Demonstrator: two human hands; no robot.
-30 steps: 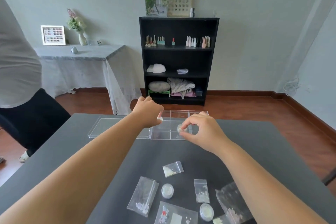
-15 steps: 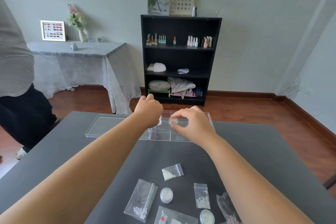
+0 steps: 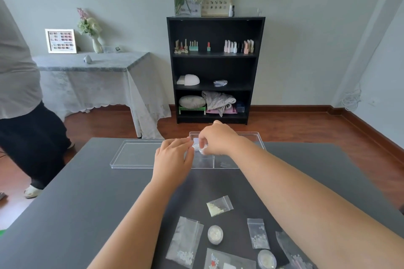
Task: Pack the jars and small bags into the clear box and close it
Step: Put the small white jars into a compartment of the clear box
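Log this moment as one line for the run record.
step: packing jars | right hand: holds small jar over clear box | left hand: beside jar, grip unclear | lid: off

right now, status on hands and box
Right hand holds a jar over the open box. Left hand beside it. Bags unpacked. Nothing blocking.

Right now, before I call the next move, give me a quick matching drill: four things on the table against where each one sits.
Things:
1. clear box
2. box lid
3. small jar
4. long bag

Places:
A. flat on the table, left of the box
B. pinched at the right hand, over the box
C. far table edge, open
D. near edge, left of a loose jar

Pairs: 1-C, 2-A, 3-B, 4-D
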